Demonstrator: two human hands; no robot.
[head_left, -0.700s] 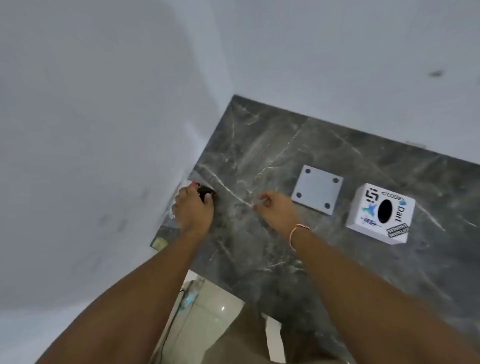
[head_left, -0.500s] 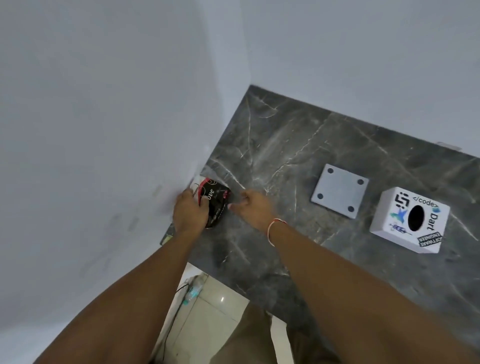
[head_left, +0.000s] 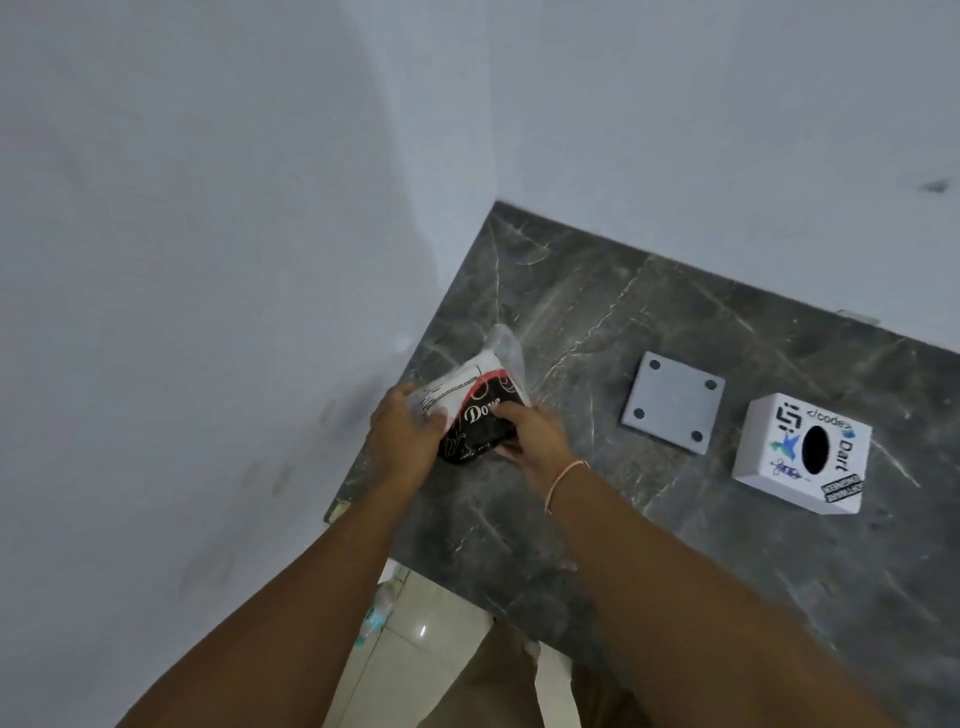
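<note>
A black, red and white plastic packet (head_left: 475, 410) with printed lettering is held above the left end of a dark marble counter (head_left: 597, 332). My left hand (head_left: 405, 436) grips its left side, thumb on the white part. My right hand (head_left: 530, 436) grips the packet's lower right edge; a thin thread band circles that wrist. The packet's clear top flap sticks up toward the wall corner.
A flat grey square plate (head_left: 672, 402) with a hole at each corner lies on the counter right of my hands. Farther right stands a white box (head_left: 802, 460) with stickers and an oval hole. Walls close in at left and behind. Floor tiles (head_left: 415, 644) show below the counter edge.
My left hand lifted the packet from the counter's left edge by the wall. My right hand came left and took hold of it too. The packet now sits higher and more to the right.
</note>
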